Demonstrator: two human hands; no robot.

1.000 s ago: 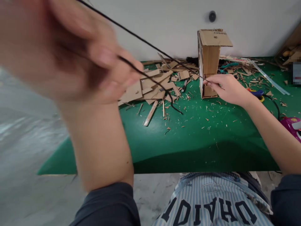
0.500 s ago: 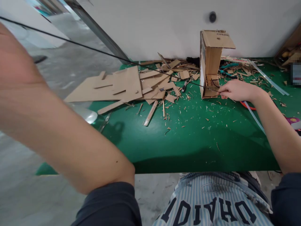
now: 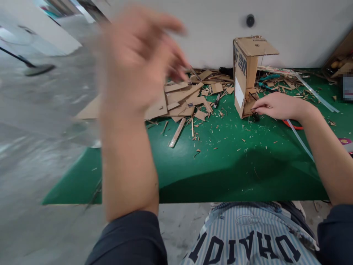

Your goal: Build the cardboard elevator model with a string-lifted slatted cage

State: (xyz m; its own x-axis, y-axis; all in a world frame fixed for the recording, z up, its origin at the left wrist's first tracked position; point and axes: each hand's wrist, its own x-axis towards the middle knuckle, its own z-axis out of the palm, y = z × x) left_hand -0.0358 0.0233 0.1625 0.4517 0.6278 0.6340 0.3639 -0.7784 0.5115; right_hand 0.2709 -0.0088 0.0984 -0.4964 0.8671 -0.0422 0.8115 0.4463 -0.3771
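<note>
My left hand (image 3: 138, 62) is raised in front of the camera over the table's left part and is blurred by motion; its fingers look spread with nothing seen in them. My right hand (image 3: 277, 106) rests on the green table (image 3: 220, 165) at the foot of an upright cardboard box (image 3: 245, 70). Its fingertips are pinched together on a thin black cord (image 3: 256, 117), which curls in a small loop by the box's base. The box stands open toward the right, with a flap sticking out at its top.
A heap of cardboard scraps (image 3: 187, 97) and slivers lies left of the box. More offcuts, a clear plastic strip (image 3: 314, 94) and a red loop (image 3: 292, 126) lie behind and beside my right wrist. A pink object (image 3: 346, 141) sits at the right edge.
The long black cord that ran taut from my left hand to the box no longer shows. My left hand has swung back in toward the middle. The box has turned slightly.
</note>
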